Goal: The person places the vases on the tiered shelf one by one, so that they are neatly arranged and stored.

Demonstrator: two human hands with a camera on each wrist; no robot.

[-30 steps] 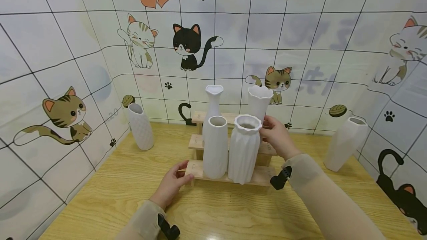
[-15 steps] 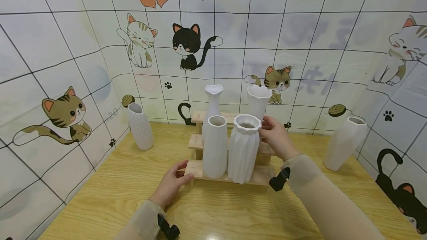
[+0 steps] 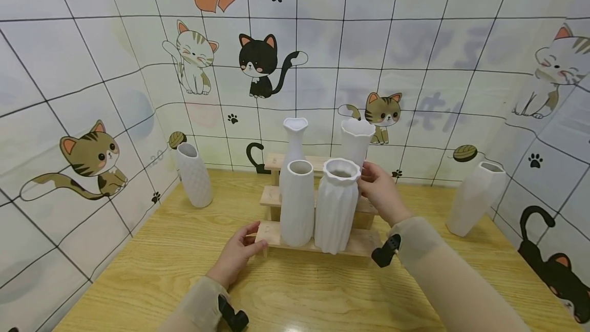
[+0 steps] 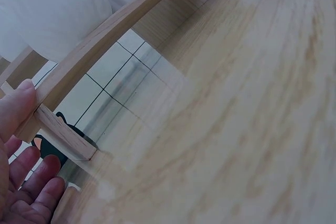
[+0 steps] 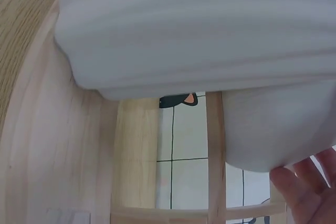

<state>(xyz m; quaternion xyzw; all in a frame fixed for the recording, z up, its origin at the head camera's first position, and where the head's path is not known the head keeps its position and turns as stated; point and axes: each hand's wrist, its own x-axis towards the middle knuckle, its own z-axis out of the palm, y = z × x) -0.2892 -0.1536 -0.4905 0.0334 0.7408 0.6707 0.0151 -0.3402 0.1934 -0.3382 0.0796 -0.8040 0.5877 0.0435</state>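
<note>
A three-step wooden stand (image 3: 364, 242) bears several white vases. My left hand (image 3: 232, 257) grips the left end of its lowest step; in the left wrist view the thumb (image 4: 21, 100) lies against the board and the fingers curl below. On the right, my right hand (image 3: 383, 191) holds the lower side of the rear wavy-rimmed vase (image 3: 356, 142), thumb and fingers about it in the right wrist view. A smooth vase (image 3: 297, 209) and a ribbed vase (image 3: 337, 211) stand upright on the front step. Behind them rises a narrow-necked vase (image 3: 293, 142), its lower part hidden.
A textured white vase (image 3: 195, 178) stands on the wooden table (image 3: 295, 291) toward the back left. An angular white vase (image 3: 477, 199) stands at the right. A cat-patterned wall covering (image 3: 318, 40) encloses the back and both sides.
The right hand and the rear wavy-rimmed vase have shifted very slightly left. The left hand keeps its place on the stand.
</note>
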